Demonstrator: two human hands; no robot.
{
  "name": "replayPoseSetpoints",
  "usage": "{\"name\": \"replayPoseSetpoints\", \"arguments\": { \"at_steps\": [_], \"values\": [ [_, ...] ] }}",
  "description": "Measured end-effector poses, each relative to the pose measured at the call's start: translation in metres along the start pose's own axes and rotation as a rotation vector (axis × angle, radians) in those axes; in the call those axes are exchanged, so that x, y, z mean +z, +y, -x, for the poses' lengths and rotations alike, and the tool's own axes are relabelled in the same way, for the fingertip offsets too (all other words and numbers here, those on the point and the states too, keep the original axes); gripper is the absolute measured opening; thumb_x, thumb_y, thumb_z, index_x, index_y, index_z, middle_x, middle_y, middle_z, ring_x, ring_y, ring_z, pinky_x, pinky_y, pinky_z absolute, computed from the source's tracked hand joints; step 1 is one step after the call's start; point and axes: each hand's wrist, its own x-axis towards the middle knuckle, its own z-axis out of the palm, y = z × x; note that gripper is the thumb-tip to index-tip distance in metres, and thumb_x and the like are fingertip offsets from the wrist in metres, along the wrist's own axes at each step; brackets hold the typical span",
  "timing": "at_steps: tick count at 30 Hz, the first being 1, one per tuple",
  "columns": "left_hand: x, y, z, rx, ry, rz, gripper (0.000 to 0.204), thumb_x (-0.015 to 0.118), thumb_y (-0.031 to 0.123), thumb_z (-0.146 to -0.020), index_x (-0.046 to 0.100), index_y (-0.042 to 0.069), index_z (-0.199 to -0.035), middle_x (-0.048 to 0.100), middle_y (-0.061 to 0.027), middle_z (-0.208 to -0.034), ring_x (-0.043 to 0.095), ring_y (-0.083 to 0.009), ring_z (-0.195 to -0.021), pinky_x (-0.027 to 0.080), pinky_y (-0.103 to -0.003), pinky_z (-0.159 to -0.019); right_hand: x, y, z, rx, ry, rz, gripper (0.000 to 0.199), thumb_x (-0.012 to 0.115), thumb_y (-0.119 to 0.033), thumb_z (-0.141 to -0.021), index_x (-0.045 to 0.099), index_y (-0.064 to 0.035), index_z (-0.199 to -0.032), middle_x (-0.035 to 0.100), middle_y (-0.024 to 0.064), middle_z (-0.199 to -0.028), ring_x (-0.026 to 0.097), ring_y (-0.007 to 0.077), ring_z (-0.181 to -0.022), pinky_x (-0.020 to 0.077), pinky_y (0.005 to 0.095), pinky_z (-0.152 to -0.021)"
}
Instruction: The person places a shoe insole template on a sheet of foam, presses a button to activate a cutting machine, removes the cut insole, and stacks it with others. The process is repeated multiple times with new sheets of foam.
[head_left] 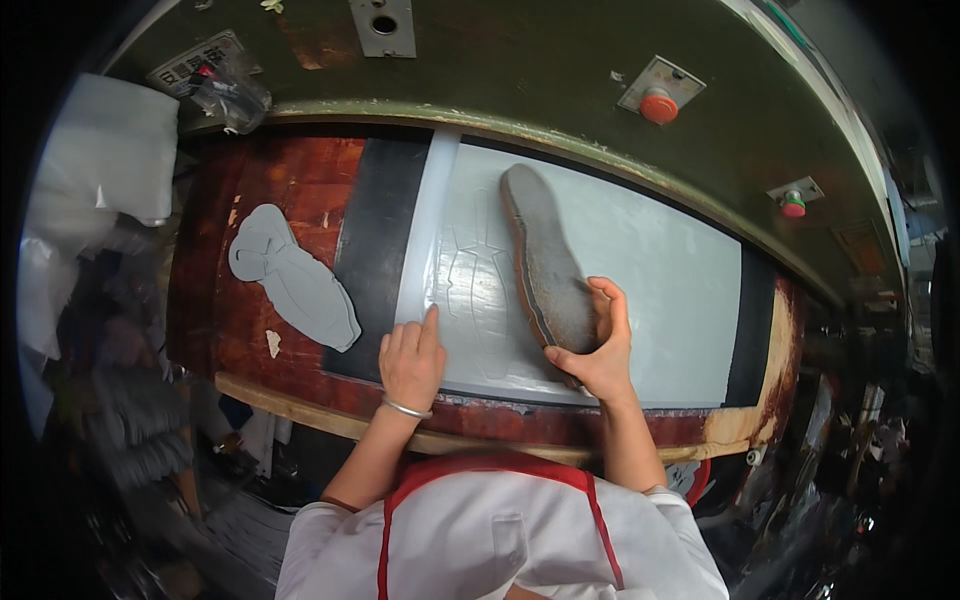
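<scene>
My right hand (606, 348) grips the near end of a sole-shaped cutting die (546, 250), with the thumb on its left side and fingers on its right. The die has a worn grey-brown face and a rusty rim, and stands over a pale grey sheet (660, 280). Left of it, cut outlines (477, 270) show in the sheet. My left hand (413, 357) is at the sheet's left edge, holding nothing, index finger stretched forward and the other fingers curled. Farther left lie overlapping grey sole-shaped pieces (305, 290) on the red-brown board.
A dark mat (375, 240) lies under the sheet, on a red-brown board (225, 320). Beyond rises a green machine beam (520, 80) with a red push button (658, 106) and a smaller red-green one (793, 205). A clear plastic cup (235, 100) hangs at far left.
</scene>
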Motion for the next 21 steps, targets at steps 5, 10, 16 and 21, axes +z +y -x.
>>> {"name": "replayPoseSetpoints", "arguments": {
  "at_steps": [5,10,16,21],
  "values": [
    [0.001,0.002,-0.016,-0.008,0.015,-0.004,0.049,0.062,0.004,-0.069,0.061,0.002,-0.118,0.047,-0.0064,-0.075,0.05,-0.0242,-0.071,0.038,-0.037,-0.063,-0.008,0.022,0.002,-0.271,0.184,0.852,0.088,0.082,-0.008,-0.052,0.038,-0.0099,-0.129,0.033,0.0223,-0.136,0.033,0.0364,-0.128,0.0318,0.0437,-0.106],
    [0.016,-0.002,-0.04,-0.107,-0.013,0.084,0.044,0.059,-0.001,-0.073,0.06,0.0,-0.118,0.048,-0.01,-0.076,0.05,-0.0284,-0.073,0.04,-0.039,-0.066,-0.015,0.039,-0.033,-0.321,0.2,0.84,0.096,0.081,-0.012,-0.053,0.033,-0.0062,-0.135,0.027,0.03,-0.136,0.027,0.0461,-0.127,0.0298,0.0529,-0.104],
    [0.045,-0.015,-0.117,-0.034,0.142,0.135,0.032,0.061,0.005,-0.08,0.065,0.007,-0.112,0.051,-0.0099,-0.076,0.053,-0.0292,-0.075,0.043,-0.04,-0.069,-0.066,0.018,-0.104,-0.343,0.429,0.568,0.097,0.078,-0.018,-0.072,0.018,-0.0008,-0.147,0.035,0.0245,-0.14,0.037,0.0359,-0.129,0.035,0.0455,-0.105],
    [0.026,-0.005,-0.15,-0.045,0.04,0.167,0.033,0.064,0.007,-0.082,0.061,0.004,-0.115,0.054,-0.0108,-0.077,0.053,-0.0298,-0.073,0.043,-0.041,-0.069,-0.204,-0.059,-0.146,-0.495,1.188,0.708,0.07,0.049,-0.03,-0.097,0.013,0.0066,-0.145,0.031,0.0299,-0.143,0.029,0.0401,-0.134,0.0228,0.044,-0.111]
  ]
}}
